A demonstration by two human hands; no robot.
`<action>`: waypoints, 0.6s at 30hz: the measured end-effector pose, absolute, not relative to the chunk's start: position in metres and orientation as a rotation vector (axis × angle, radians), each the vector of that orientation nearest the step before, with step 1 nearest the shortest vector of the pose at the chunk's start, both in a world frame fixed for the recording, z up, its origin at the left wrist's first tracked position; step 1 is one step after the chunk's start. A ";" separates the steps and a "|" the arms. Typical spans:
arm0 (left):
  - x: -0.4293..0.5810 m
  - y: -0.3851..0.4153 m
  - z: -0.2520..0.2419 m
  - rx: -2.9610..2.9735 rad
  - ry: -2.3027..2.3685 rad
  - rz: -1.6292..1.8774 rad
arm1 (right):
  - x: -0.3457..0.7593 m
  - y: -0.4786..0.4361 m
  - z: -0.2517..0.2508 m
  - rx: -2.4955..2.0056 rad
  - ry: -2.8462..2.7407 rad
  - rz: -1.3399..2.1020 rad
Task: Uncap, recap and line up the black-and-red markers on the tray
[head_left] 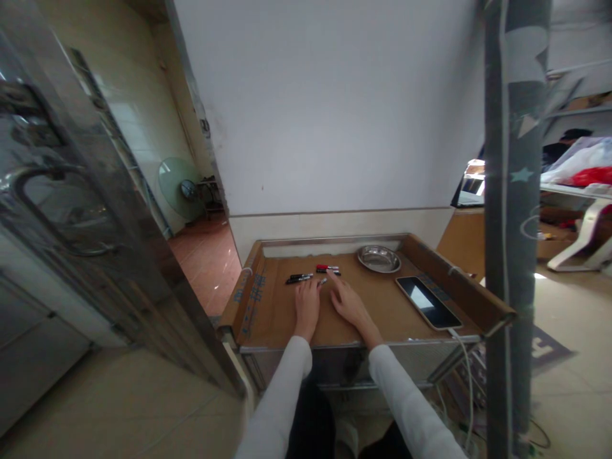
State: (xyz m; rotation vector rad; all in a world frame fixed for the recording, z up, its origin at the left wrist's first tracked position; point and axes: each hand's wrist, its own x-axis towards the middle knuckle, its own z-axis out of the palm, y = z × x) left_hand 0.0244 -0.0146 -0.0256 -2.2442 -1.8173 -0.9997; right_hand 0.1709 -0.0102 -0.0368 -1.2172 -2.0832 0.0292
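Looking down at the desk [275,315], we find a phone [429,303] right of the fingers and a metal dish [379,259] beyond them, probably set aside for hand room. Our right hand [350,306] is loosely spread; whether our left hand [307,306] grips the silver-tipped pen [324,281] between them, we cannot tell. Black pens [299,279] and a red pen [327,267] lie just past the fingertips, seemingly for easy reach.

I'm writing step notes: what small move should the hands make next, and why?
Probably lay the pen-like piece near the left hand beside the leftmost black pens: it sits apart from them, toward the right hand, while they lie close together.
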 end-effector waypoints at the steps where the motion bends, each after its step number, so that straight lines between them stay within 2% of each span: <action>1: 0.023 -0.015 -0.026 -2.166 -1.895 -0.975 | 0.172 -0.008 -0.039 -1.243 -2.074 -0.005; 5: 0.018 -0.015 -0.030 -1.905 -2.147 -0.914 | 0.177 0.001 -0.047 -1.472 -1.980 -0.135; 9: 0.015 -0.005 -0.034 -1.852 -2.224 -1.005 | 0.179 0.004 -0.046 -1.699 -1.920 -0.210; 14: 0.016 0.005 -0.036 -1.868 -2.154 -1.233 | 0.177 0.008 -0.038 -1.827 -1.920 -0.259; 18: 0.022 0.005 -0.036 -2.034 -2.046 -1.151 | 0.176 0.011 -0.035 -1.860 -1.916 -0.289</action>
